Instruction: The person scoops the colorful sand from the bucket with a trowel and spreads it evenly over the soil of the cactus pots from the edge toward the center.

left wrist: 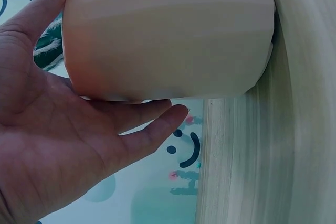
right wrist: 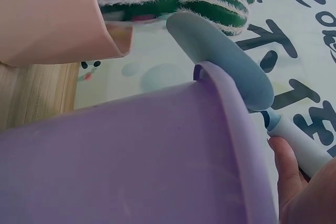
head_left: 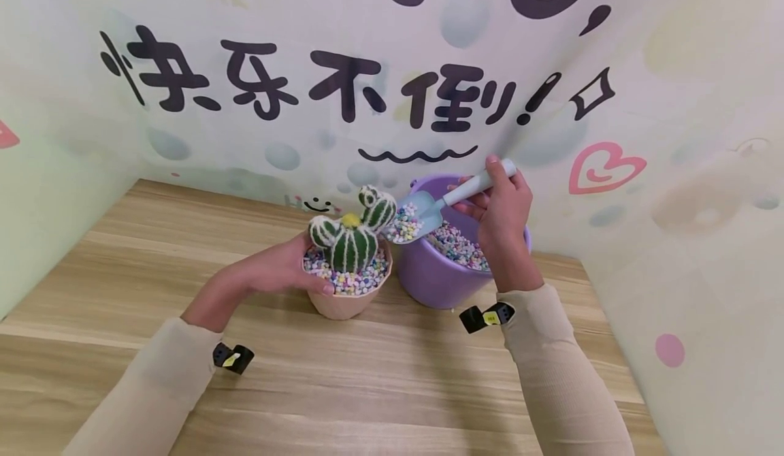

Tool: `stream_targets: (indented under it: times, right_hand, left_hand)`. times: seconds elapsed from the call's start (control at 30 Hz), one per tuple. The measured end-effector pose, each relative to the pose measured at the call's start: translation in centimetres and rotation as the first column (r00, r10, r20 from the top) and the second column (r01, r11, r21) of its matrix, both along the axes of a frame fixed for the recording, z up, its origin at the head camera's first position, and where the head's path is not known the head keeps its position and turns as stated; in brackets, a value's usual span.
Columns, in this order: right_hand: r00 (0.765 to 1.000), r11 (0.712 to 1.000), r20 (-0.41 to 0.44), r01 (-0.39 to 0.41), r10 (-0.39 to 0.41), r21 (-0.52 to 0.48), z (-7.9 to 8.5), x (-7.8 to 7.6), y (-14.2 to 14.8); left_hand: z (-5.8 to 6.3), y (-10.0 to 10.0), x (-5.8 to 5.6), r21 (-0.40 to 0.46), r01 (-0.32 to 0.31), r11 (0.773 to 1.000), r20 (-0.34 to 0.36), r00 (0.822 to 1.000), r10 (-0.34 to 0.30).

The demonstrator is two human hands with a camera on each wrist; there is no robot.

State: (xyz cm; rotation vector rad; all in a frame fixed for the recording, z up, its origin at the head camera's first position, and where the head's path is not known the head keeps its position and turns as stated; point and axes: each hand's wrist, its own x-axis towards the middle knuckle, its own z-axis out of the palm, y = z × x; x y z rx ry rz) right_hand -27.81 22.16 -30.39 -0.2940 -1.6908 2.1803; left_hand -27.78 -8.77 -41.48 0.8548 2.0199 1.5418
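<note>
A green knitted toy cactus (head_left: 353, 250) with white ribs and a yellow top stands in a pale pink flowerpot (head_left: 344, 306). Small colored pebbles (head_left: 367, 280) surround its base. My left hand (head_left: 275, 267) holds the pot from the left, thumb at the front of the rim; the left wrist view shows fingers along the pot wall (left wrist: 168, 40). In my right hand (head_left: 507, 211) is the handle of a light blue trowel (head_left: 468, 189). Its scoop, loaded with pebbles, is over the purple bucket's near-left rim, close to the cactus. Pebbles also lie inside the bucket (head_left: 435, 282).
The pot and bucket stand side by side on a wood-grain table (head_left: 294, 395). Close behind them hangs a printed backdrop (head_left: 306, 129) with black lettering; it also runs along the right side.
</note>
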Motion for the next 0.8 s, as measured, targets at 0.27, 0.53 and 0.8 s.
stream_targets:
  times: [0.27,0.53,0.8]
  right_hand:
    - [1.000,1.000,-0.010,0.001,-0.001,0.001,0.02,-0.07,0.05]
    - [1.000,1.000,-0.021,0.015,-0.016,-0.015,0.09,-0.10,0.06]
    - [1.000,1.000,-0.024,0.013,-0.013,-0.002,0.17,0.05,-0.03]
  left_hand:
    - [0.08,-0.25,-0.29,-0.014,0.024,1.000,0.004,1.000,-0.024]
    - [0.20,-0.52,-0.67,-0.069,0.016,0.998,-0.008,1.000,-0.017]
    - [0.53,-0.44,-0.31,-0.072,0.003,0.997,-0.006,1.000,-0.003]
